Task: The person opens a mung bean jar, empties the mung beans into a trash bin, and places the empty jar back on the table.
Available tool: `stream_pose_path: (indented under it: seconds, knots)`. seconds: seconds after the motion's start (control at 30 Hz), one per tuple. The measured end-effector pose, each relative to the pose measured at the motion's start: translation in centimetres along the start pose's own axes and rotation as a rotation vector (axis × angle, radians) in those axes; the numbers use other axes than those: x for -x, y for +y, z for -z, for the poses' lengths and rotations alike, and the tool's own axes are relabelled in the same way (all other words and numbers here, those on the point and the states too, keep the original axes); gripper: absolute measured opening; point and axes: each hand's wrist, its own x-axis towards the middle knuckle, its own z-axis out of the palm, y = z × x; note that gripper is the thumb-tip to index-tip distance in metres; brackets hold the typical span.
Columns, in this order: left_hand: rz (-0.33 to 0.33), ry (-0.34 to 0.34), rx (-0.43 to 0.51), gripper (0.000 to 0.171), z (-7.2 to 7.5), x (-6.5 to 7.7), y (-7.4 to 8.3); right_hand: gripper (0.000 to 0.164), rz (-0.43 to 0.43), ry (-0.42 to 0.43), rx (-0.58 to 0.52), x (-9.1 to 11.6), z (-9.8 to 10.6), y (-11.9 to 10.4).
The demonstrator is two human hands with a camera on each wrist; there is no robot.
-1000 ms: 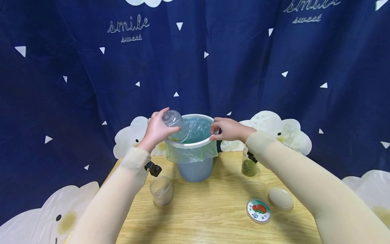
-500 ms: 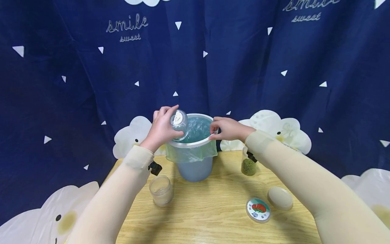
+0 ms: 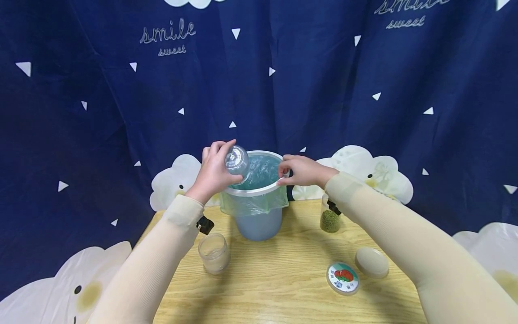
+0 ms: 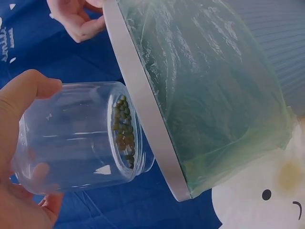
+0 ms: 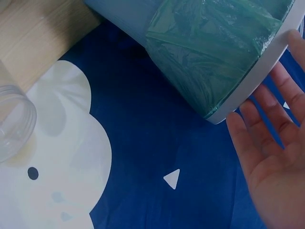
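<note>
My left hand point(image 3: 212, 173) grips a clear jar point(image 3: 237, 160) by its base end and holds it tipped over, its mouth at the left side of the trash bin point(image 3: 259, 227). In the left wrist view a small heap of mung beans point(image 4: 124, 131) lies inside the jar near its mouth, which overlaps the bin's white rim point(image 4: 147, 102). A thin green bag point(image 3: 255, 205) lines the bin and folds down outside. My right hand point(image 3: 305, 172) holds the rim on the right side, thumb and fingertips at its edge; nothing else shows in it.
An open clear jar point(image 3: 214, 253) stands on the wooden table point(image 3: 275, 288) at left. A jar part-filled with green grains point(image 3: 330, 222) stands behind my right forearm. A tomato-print lid point(image 3: 343, 278) and a plain beige lid point(image 3: 372, 262) lie at front right. A blue curtain point(image 3: 259, 90) hangs behind.
My left hand has moved slightly right and tipped the jar further, so its base now faces up more. The right hand keeps its hold on the bin's rim.
</note>
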Motion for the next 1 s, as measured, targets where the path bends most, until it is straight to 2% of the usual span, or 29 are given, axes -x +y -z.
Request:
stream_pose_path:
  seconds: [0.27, 0.57, 0.83, 1.0]
  knots:
    - [0.096, 0.010, 0.036, 0.094, -0.1, 0.1, 0.0, 0.021, 0.021, 0.033, -0.005, 0.0, -0.3, 0.3]
    - [0.204, 0.050, 0.065, 0.094, -0.5, 0.2, -0.3, 0.023, 0.008, 0.009, 0.008, 0.0, -0.2, 0.3]
    - [0.366, 0.027, 0.157, 0.089, -0.8, 0.1, -0.7, 0.022, 0.010, 0.017, 0.013, 0.0, -0.3, 0.5]
    - [0.465, 0.041, 0.201, 0.091, -0.8, 0.1, -1.0, 0.022, 0.012, 0.022, 0.010, 0.0, -0.3, 0.3]
